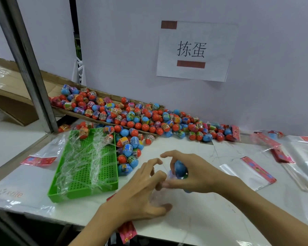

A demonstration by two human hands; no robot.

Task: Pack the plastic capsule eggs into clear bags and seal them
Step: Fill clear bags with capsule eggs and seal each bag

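My right hand (188, 172) grips a blue capsule egg (180, 169) at the mouth of a clear bag (157, 197) lying on the white table in front of me. My left hand (142, 194) holds that bag open, fingers pinching its upper film and thumb pressing the lower part. The bag's red printed header (127, 231) sticks out under my left wrist at the table's front edge. A big pile of red and blue capsule eggs (140, 118) spills from a cardboard flap along the back wall.
A green perforated tray (60, 192) holding clear plastic strips sits left of my hands. Empty clear bags with red headers (258, 169) lie to the right, another (39, 159) at far left. A metal post (25, 64) stands at back left.
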